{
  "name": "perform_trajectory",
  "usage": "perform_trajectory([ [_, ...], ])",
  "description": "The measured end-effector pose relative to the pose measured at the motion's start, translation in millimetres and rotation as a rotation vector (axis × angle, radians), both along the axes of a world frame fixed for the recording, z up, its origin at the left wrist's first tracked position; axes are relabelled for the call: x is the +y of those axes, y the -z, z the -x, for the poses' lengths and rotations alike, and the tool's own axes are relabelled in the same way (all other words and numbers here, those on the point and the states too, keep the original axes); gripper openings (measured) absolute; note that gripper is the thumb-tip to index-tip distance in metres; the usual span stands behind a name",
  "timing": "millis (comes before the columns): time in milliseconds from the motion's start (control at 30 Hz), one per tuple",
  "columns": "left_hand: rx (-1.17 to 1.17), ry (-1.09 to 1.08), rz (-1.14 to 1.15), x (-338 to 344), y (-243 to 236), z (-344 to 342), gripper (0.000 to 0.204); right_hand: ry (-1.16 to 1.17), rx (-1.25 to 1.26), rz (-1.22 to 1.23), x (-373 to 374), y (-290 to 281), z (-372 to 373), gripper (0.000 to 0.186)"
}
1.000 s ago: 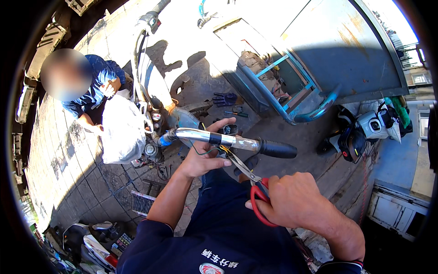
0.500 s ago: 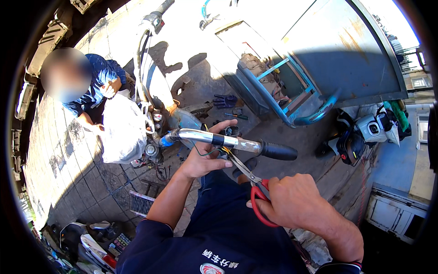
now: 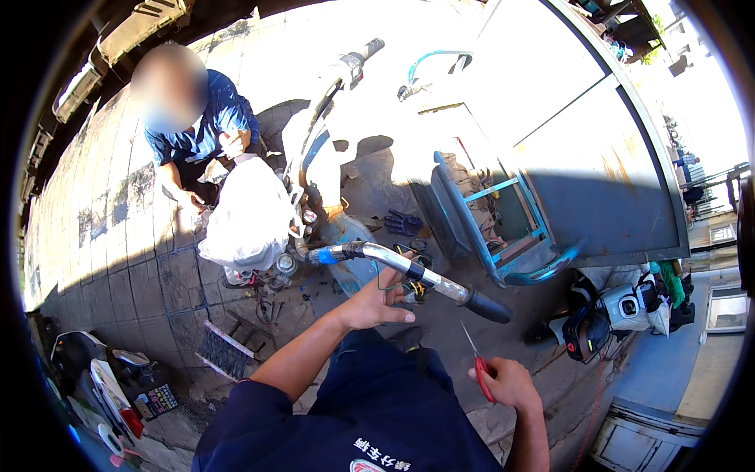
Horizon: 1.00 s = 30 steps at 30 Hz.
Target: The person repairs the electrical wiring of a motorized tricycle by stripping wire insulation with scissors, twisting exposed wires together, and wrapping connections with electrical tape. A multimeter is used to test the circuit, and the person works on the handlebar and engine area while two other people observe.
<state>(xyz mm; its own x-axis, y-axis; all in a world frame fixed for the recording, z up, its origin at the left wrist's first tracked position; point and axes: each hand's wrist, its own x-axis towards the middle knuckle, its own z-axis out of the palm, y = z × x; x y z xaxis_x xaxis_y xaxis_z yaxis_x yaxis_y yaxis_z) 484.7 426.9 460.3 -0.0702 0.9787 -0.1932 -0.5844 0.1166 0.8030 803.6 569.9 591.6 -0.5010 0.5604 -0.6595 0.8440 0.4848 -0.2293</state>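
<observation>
My left hand (image 3: pixel 373 303) is under the chrome handlebar (image 3: pixel 413 267), fingers curled up behind it among yellow and green wires (image 3: pixel 417 291); what exactly they grip is hidden. The bar has a black rubber grip (image 3: pixel 486 307) and blue tape (image 3: pixel 325 256). My right hand (image 3: pixel 510 381), lower right of the bar, holds red-handled scissors (image 3: pixel 483 374) by the handles, blades pointing up-left, apart from the wires.
A person (image 3: pixel 185 149) in blue crouches at upper left behind a white bag (image 3: pixel 244 220). A metal cart (image 3: pixel 503 228) stands upper right, a dark glove (image 3: pixel 405 222) lies on the paving, a helmet (image 3: pixel 586 334) at right, scooter parts (image 3: pixel 106 374) lower left.
The scissors have come away from the wires as my right hand moved down and right, now appearing smaller. My left hand stays at the bar. The view has shifted.
</observation>
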Motion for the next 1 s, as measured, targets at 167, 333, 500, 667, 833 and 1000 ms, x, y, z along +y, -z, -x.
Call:
perform_trajectory([
  [167, 0.002, -0.015, 0.052, -36.4, 59.2, -29.0, 0.088, 0.935, -0.058, 0.238, -4.5, 167.8, -179.9, 0.059],
  [333, 0.297, -0.152, 0.670, -153.4, 177.4, -69.6, 0.063, 0.774, -0.396, 0.325, -63.9, 240.8, -320.8, 0.050],
  [500, 0.602, 0.051, 1.517, -359.5, 225.4, -138.5, 0.052, 0.516, -0.345, 0.398, -66.9, 283.8, -354.8, 0.046],
  [667, 0.842, 0.616, 1.399, -433.3, 172.5, -216.5, 0.047, 0.192, -0.256, 0.392, -19.2, 350.4, -342.4, 0.041],
  [833, 0.244, -0.506, 1.313, -406.0, 131.0, -297.6, 0.054, 0.277, -0.063, 0.389, 21.6, 321.6, -268.5, 0.043],
  [1000, 0.220, -0.633, 1.318, -433.8, 132.2, -366.4, 0.047, 0.341, 0.045, 0.277, 35.6, 285.1, -184.7, 0.056],
])
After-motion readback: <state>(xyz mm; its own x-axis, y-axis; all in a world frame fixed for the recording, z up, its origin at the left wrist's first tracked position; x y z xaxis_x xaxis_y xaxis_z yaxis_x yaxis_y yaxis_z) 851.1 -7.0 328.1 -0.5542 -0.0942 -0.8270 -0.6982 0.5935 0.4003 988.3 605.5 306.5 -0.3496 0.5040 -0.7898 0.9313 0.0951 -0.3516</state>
